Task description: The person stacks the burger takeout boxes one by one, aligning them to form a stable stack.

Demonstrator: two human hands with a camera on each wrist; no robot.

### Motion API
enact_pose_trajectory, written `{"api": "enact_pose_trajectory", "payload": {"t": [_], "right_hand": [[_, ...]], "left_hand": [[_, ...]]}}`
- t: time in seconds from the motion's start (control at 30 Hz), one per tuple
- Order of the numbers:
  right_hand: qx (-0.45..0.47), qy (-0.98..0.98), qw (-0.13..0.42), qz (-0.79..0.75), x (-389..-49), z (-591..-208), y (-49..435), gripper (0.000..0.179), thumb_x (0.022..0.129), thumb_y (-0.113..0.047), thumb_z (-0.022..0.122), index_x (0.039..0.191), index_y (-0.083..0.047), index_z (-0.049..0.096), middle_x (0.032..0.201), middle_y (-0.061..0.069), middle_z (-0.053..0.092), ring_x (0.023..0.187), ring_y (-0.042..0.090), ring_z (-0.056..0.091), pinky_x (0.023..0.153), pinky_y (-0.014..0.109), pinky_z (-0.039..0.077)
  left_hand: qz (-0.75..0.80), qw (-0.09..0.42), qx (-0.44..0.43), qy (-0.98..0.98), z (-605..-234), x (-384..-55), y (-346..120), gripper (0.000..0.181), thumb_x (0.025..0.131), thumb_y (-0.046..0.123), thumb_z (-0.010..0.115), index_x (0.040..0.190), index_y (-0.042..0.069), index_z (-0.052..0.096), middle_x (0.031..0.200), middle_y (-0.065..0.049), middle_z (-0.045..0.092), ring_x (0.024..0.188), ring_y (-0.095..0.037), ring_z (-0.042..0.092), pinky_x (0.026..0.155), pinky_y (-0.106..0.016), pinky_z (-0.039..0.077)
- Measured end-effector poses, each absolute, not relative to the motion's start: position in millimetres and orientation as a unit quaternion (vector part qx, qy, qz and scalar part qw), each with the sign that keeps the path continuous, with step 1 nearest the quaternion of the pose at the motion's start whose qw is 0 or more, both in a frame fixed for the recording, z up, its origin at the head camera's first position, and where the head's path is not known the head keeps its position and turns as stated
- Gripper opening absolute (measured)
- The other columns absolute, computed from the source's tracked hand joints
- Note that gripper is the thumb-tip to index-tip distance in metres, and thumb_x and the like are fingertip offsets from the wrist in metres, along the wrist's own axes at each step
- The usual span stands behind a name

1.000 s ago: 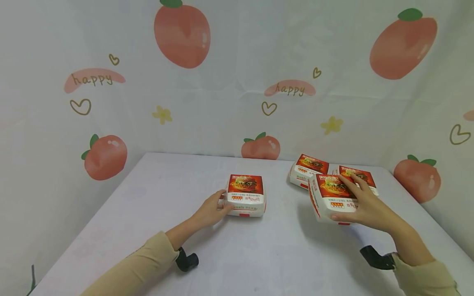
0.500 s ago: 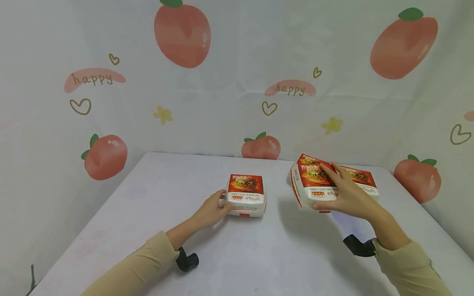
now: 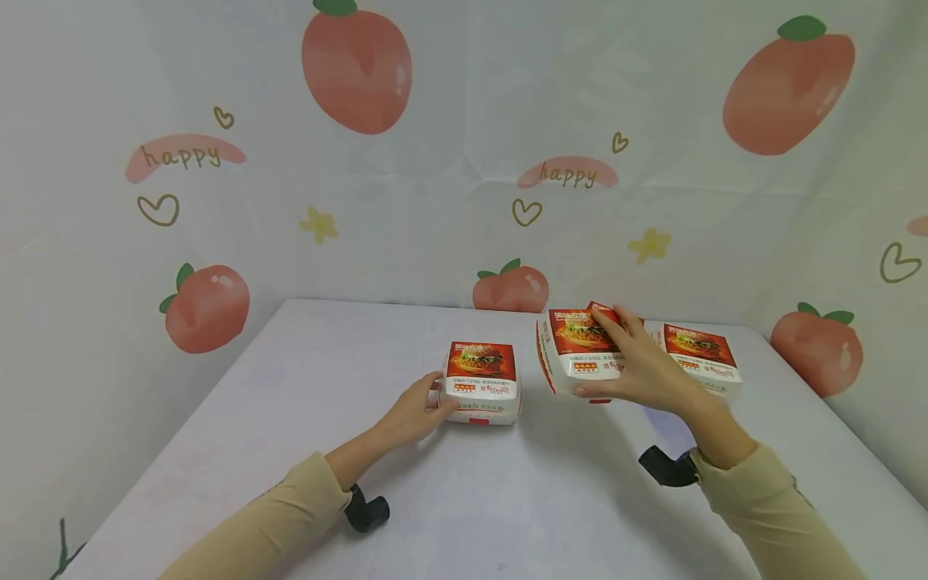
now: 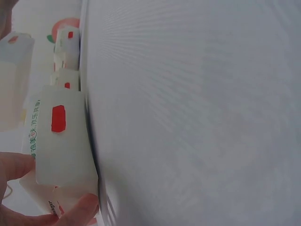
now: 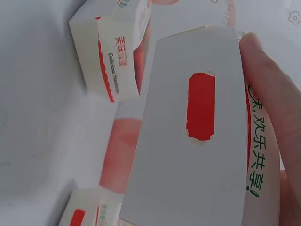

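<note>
Near the middle of the table, a red and white hamburger box [image 3: 480,395] sits flat with a burger picture on its lid. My left hand [image 3: 412,415] holds its left side, the thumb at the front corner; in the left wrist view the fingers [image 4: 81,209] lie against its end. My right hand [image 3: 652,372] grips a second hamburger box [image 3: 580,350] from its right side, raised over the table to the right of the first one. The right wrist view shows this box's pale underside [image 5: 169,127] with a red patch, and the thumb along one wall.
Another hamburger box [image 3: 596,305] stands at the back, mostly hidden by the raised one. To its right is one more box [image 3: 699,358]. The white table [image 3: 464,507] meets a fruit-printed cloth [image 3: 435,234] at its far edge. Black wrist mounts [image 3: 367,511] stick out below both wrists.
My right hand has carried its hamburger box leftward, from in front of the right-hand box, across the back box and nearer the one at my left hand. The left hand has stayed put.
</note>
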State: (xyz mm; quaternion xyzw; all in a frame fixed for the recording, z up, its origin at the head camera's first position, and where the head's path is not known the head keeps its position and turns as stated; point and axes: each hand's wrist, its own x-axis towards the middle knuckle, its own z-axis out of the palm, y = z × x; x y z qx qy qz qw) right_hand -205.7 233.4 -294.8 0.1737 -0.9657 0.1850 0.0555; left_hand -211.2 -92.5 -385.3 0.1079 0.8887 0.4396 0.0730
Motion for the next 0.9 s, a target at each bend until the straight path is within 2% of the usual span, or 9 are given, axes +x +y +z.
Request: {"api": "enact_pose_trajectory", "payload": {"t": [0.17,0.4,0.6,0.9], "right_hand": [[0.170,-0.967,0.060,0.180,-212,-295,221,0.111,0.067,-0.060,0.073,0.150,-0.013,0.018,0.153,0.024,0.010,0.126,0.051,0.036,0.095,0.065,0.041],[0.163,-0.967,0.062,0.188,-217,-295,207,0.111,0.067,-0.059,0.075,0.149,-0.010,0.018,0.154,0.023,0.009,0.132,0.048,0.029,0.097,0.065,0.039],[0.162,-0.966,0.067,0.191,-221,-296,193,0.112,0.066,-0.061,0.074,0.149,-0.011,0.019,0.154,0.024,0.010,0.133,0.048,0.030,0.097,0.062,0.042],[0.170,-0.963,0.070,0.199,-226,-299,173,0.111,0.066,-0.060,0.075,0.149,-0.010,0.020,0.153,0.026,0.010,0.133,0.049,0.030,0.102,0.063,0.036]], "left_hand": [[0.437,0.069,0.110,0.890,-384,-210,-92,0.066,0.092,0.028,0.059,0.140,-0.007,0.031,0.135,-0.025,0.045,0.117,-0.037,0.055,0.096,-0.043,0.050],[0.440,0.069,0.111,0.888,-384,-209,-92,0.066,0.092,0.027,0.059,0.141,-0.007,0.030,0.136,-0.026,0.044,0.117,-0.037,0.055,0.096,-0.041,0.051],[0.445,0.070,0.112,0.886,-384,-209,-92,0.066,0.092,0.027,0.059,0.140,-0.007,0.031,0.136,-0.026,0.044,0.117,-0.038,0.056,0.095,-0.042,0.051],[0.447,0.072,0.114,0.884,-384,-209,-93,0.065,0.091,0.027,0.059,0.139,-0.008,0.032,0.135,-0.026,0.045,0.117,-0.039,0.056,0.094,-0.041,0.052]]}}
